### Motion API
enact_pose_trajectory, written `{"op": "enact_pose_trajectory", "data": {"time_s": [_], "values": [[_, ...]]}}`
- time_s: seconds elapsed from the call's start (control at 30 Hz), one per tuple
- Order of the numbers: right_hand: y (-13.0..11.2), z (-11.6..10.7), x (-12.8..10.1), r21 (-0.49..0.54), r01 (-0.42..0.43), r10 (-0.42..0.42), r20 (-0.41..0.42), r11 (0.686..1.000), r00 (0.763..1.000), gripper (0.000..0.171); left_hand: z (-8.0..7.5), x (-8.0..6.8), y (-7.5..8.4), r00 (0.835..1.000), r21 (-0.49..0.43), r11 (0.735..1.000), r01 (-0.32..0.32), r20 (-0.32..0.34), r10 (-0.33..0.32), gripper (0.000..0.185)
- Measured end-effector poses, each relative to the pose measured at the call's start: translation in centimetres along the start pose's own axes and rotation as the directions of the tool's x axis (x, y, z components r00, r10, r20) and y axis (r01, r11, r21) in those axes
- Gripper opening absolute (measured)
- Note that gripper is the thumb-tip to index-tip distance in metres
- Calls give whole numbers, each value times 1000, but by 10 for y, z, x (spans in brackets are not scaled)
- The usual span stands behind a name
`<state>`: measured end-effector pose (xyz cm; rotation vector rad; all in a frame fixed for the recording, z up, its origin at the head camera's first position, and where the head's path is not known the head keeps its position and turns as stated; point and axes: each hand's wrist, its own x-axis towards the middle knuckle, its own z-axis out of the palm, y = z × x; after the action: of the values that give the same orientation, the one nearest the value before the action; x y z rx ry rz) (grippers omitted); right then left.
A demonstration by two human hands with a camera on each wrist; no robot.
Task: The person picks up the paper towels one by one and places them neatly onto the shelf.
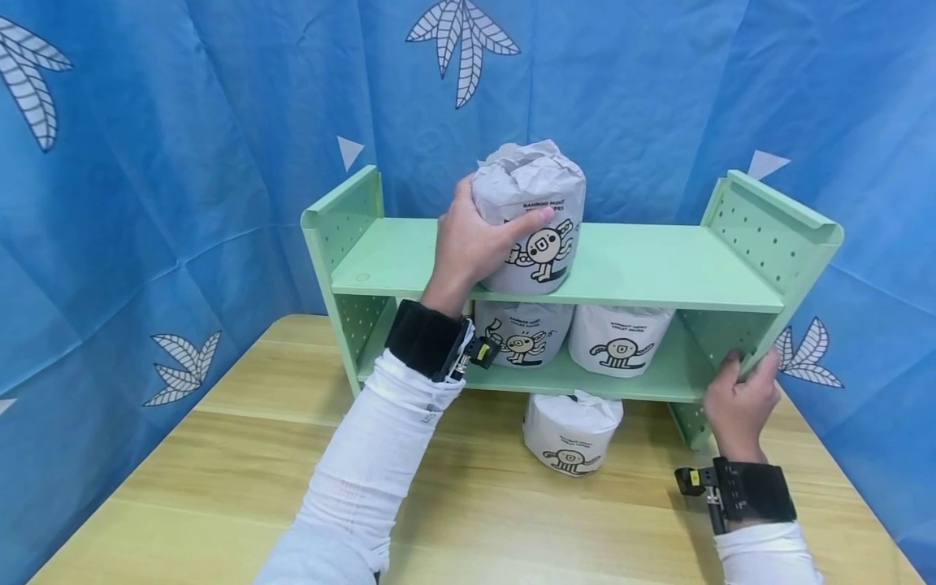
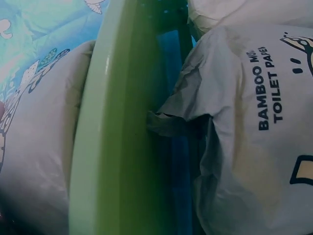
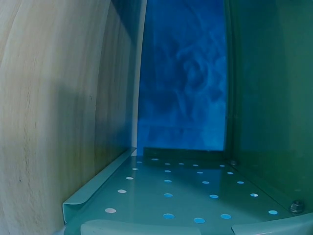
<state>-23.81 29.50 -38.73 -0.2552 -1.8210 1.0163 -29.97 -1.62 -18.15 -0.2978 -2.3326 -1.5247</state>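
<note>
My left hand (image 1: 475,244) grips a paper-wrapped toilet roll (image 1: 544,183) from its left side, thumb across the printed front. That roll stands upright at the front of the top board of a green metal shelf (image 1: 658,264). In the left wrist view the same held roll (image 2: 39,147) shows left of the board edge (image 2: 88,147). My right hand (image 1: 742,402) holds the front edge of the shelf's right side panel, fingers curled round it. The right wrist view shows the perforated side panel (image 3: 195,191) from close up.
Two wrapped rolls, a left one (image 1: 522,337) and a right one (image 1: 621,345), stand on the lower board. Another roll (image 1: 573,435) sits on the wooden table (image 1: 241,479) beneath the shelf. A blue curtain (image 1: 241,146) hangs behind and at both sides.
</note>
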Motion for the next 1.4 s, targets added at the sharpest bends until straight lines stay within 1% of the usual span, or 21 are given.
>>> {"op": "enact_pose_trajectory", "data": {"time_s": [0.13, 0.43, 0.57, 0.73, 1.0, 1.17, 1.27, 1.4], "values": [[0, -1, 0, 4, -15, 15, 9, 1000, 1000, 42, 1, -1, -1, 1000, 3, 1000, -4, 6, 4, 106], [0, -2, 1, 9, -18, 18, 13, 1000, 1000, 43, -1, -1, -2, 999, 20, 1000, -7, 35, 6, 107], [0, -1, 2, 6, -13, 13, 10, 1000, 1000, 42, -1, -3, -3, 999, 11, 1000, -7, 38, 7, 106], [0, -1, 2, 1, -12, 12, 4, 1000, 1000, 41, -1, -6, -5, 999, -2, 1000, -29, 45, 29, 105], [1, -1, 1, 9, 6, -6, -2, 1000, 1000, 42, -8, -19, -9, 995, 38, 996, -76, 60, 74, 107], [2, -2, 1, 10, 11, -11, -3, 1000, 1000, 42, -13, -30, -9, 995, 65, 993, -102, 28, 101, 104], [2, -1, 1, 12, 7, -7, -3, 1000, 1000, 42, -17, -36, -9, 991, 47, 990, -133, -22, 135, 100], [1, -1, 1, 10, 9, -9, -5, 1000, 1000, 41, -22, -46, -12, 977, 5, 982, -190, -97, 190, 93]]}}
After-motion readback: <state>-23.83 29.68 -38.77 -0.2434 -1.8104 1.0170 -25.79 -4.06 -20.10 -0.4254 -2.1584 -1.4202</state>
